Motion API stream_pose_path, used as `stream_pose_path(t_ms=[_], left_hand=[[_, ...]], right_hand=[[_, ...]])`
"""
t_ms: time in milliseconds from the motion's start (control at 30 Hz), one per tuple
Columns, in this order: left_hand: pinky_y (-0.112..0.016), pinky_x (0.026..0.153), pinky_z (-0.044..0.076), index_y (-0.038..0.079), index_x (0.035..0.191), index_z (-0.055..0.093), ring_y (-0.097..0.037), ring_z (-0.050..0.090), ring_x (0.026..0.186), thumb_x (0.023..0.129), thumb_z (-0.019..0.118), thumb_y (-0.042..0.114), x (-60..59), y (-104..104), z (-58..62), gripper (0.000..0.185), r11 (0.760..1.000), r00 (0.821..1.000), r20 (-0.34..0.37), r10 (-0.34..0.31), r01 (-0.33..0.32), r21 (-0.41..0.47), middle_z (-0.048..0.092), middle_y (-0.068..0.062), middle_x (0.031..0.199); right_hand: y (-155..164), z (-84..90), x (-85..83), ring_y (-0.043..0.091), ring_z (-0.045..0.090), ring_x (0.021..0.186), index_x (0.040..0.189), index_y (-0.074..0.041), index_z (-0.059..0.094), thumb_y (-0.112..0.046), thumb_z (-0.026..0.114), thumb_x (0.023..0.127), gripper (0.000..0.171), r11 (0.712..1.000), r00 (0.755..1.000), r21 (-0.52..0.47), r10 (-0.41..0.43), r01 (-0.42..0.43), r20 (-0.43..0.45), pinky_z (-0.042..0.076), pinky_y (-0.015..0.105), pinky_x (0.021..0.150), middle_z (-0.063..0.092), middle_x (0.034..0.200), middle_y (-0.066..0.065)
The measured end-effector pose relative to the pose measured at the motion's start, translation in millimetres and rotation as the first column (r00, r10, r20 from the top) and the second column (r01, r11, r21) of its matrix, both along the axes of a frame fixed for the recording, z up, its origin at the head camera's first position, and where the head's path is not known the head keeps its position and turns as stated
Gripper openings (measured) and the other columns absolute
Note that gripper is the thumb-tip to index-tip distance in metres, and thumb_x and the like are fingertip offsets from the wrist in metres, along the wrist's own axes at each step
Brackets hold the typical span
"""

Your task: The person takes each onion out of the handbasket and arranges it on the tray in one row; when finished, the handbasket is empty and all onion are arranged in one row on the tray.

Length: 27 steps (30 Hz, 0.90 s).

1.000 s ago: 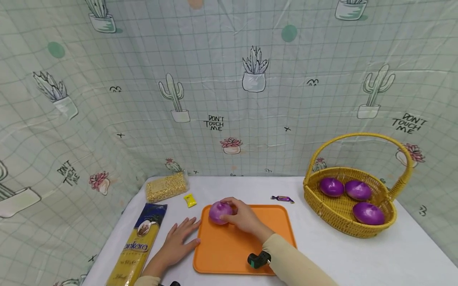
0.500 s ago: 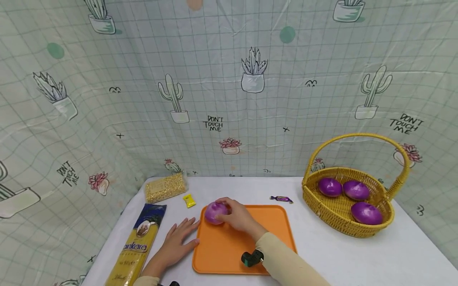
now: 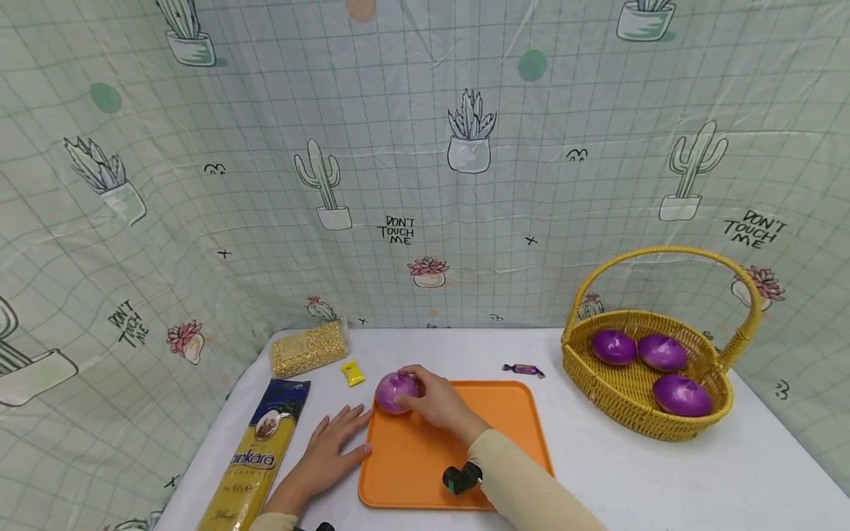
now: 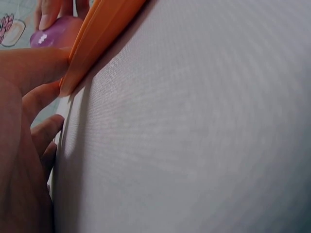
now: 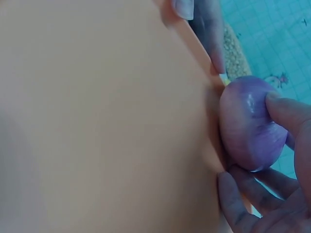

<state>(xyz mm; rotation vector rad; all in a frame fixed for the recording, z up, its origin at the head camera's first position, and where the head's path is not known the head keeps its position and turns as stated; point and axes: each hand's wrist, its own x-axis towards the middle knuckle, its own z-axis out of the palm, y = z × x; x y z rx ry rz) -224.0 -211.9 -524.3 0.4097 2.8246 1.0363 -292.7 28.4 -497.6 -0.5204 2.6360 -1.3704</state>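
Gripping the purple onion (image 3: 394, 391) with the right hand (image 3: 434, 404), fingers curled over its far and near sides, thumb tucked at the front. Sitting at the far-left corner of the orange tray (image 3: 491, 413), right against the raised rim, so hardly any tray beyond it on that side. Lying directly ahead of the palm and a touch to the left, roundish and slightly flattened, no real long axis to speak of. Looking glossy and smooth in the right wrist view (image 5: 250, 124), faint streaks under a slick skin, fingertips (image 5: 286, 109) pressed into it.

Resting flat on the white tablecloth (image 3: 637, 472) just beside the tray's left edge, the left hand (image 3: 330, 450), fingers straight, holding nothing, thumb touching the rim (image 4: 95, 36). Nearer than the onions in the basket, both hands, but only the right actually on it. Woven wicker for the yellow basket (image 3: 611, 398), well apart to the right, three more purple onions (image 3: 660, 352) inside.
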Motion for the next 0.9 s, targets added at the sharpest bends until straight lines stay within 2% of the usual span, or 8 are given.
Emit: stream_pose_path(t_ms=[167,467,700,900], left_hand=[[-0.064,0.121,0.0,0.016,0.149,0.054,-0.039,0.024,0.152,0.096,0.067,0.044,-0.8,0.1,-0.4,0.061,1.0,1.0,0.001,0.0,0.0,0.002,0.042,-0.013,0.159],[-0.063,0.122,0.001,0.016,0.149,0.054,-0.039,0.023,0.152,0.096,0.067,0.044,-0.5,-0.2,-1.1,0.061,1.0,1.0,-0.003,0.001,-0.001,-0.002,0.041,-0.012,0.159],[-0.064,0.122,0.0,0.015,0.149,0.054,-0.04,0.023,0.152,0.096,0.068,0.042,0.5,0.3,0.9,0.061,1.0,1.0,-0.006,-0.01,0.01,0.009,0.041,-0.014,0.159],[-0.064,0.121,0.0,0.014,0.149,0.054,-0.041,0.023,0.152,0.096,0.068,0.041,1.9,1.3,4.5,0.061,1.0,1.0,0.01,-0.003,0.003,0.013,0.041,-0.014,0.159]], right_hand=[[-0.9,0.5,1.6,0.035,0.061,0.121,0.142,-0.02,0.056,-0.032,0.072,0.096,0.05,1.0,1.0,-0.001,-0.012,0.012,0.011,0.051,0.052,0.103,0.061,0.138,0.015],[0.8,-1.0,2.1,0.036,0.059,0.127,0.148,-0.017,0.054,-0.036,0.07,0.097,0.057,1.0,1.0,-0.008,-0.01,0.01,-0.023,0.049,0.052,0.106,0.06,0.141,0.018],[5.9,-3.1,0.7,0.034,0.063,0.122,0.152,-0.016,0.048,-0.039,0.069,0.097,0.063,0.998,1.0,-0.067,0.023,-0.022,0.018,0.055,0.049,0.099,0.06,0.139,0.019],[8.2,-4.8,1.1,0.033,0.062,0.122,0.153,-0.018,0.047,-0.043,0.068,0.097,0.065,0.999,0.999,-0.05,0.017,-0.016,0.027,0.055,0.05,0.099,0.059,0.14,0.016]])
